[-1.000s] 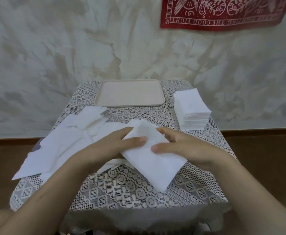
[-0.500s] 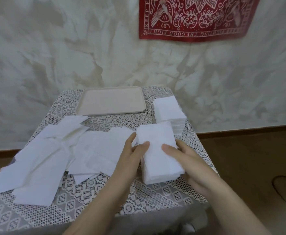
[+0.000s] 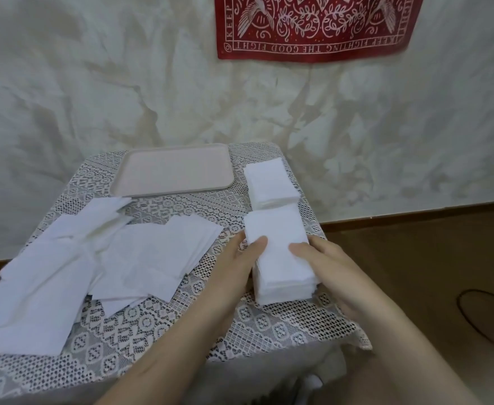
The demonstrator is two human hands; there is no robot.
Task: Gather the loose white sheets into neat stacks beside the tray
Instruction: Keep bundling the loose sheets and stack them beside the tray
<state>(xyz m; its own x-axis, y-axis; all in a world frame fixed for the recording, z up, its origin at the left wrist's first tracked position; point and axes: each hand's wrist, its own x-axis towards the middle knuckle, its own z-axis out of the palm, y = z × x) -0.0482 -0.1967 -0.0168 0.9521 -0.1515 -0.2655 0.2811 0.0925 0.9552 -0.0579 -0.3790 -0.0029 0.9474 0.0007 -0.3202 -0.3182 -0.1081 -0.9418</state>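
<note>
My left hand (image 3: 237,266) and right hand (image 3: 329,266) clasp the near stack (image 3: 279,252) between them, thumbs on top; I should press evenly to square its edges. Loose sheets (image 3: 93,258) lie left of my left hand.

We seem to be at home: a lace tablecloth (image 3: 158,325) under the gripped stack (image 3: 280,258), a red patterned cloth (image 3: 313,24) on the wall (image 3: 93,97) beyond.
</note>
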